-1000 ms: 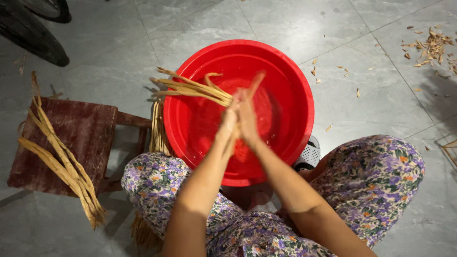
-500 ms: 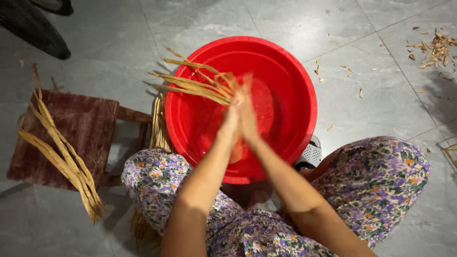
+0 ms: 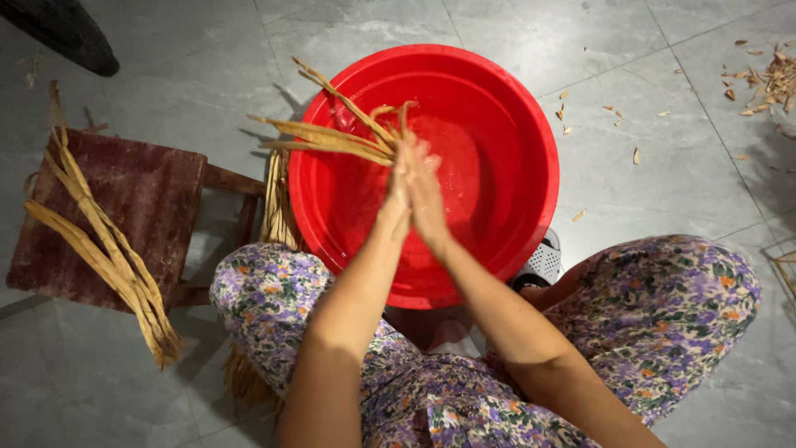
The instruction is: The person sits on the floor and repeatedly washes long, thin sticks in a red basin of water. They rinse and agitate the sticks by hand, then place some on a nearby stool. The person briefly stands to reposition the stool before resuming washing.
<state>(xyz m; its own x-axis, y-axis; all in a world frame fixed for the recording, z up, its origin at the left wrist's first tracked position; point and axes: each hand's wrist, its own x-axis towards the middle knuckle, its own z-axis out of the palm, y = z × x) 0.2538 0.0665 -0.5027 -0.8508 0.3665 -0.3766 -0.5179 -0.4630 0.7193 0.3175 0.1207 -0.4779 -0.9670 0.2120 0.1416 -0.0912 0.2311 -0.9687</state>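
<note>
Two hands meet palm to palm over the red basin (image 3: 497, 207), and from where I watch, the left hand (image 3: 400, 192) and the right hand (image 3: 427, 195) are pressed flat together with a bundle of tan fibre strips (image 3: 332, 137) pinched between them. I see the fingers of both hands stretched out straight rather than curled, clamping the strips by palm pressure. The strips fan out to the left from the hands, crossing the basin's rim and sticking out past it above the grey tiled floor (image 3: 166, 66). The basin sits on that floor just in front of my knees, which are covered in floral trousers (image 3: 663, 307). To the left stands a low dark-red wooden stool (image 3: 141, 199), with a second bundle of long strips (image 3: 108, 257) lying diagonally across it and hanging over its near edge. More strips (image 3: 274, 203) stand between stool and basin. Scraps of fibre (image 3: 767, 83) lie scattered at the far right of the floor.
</note>
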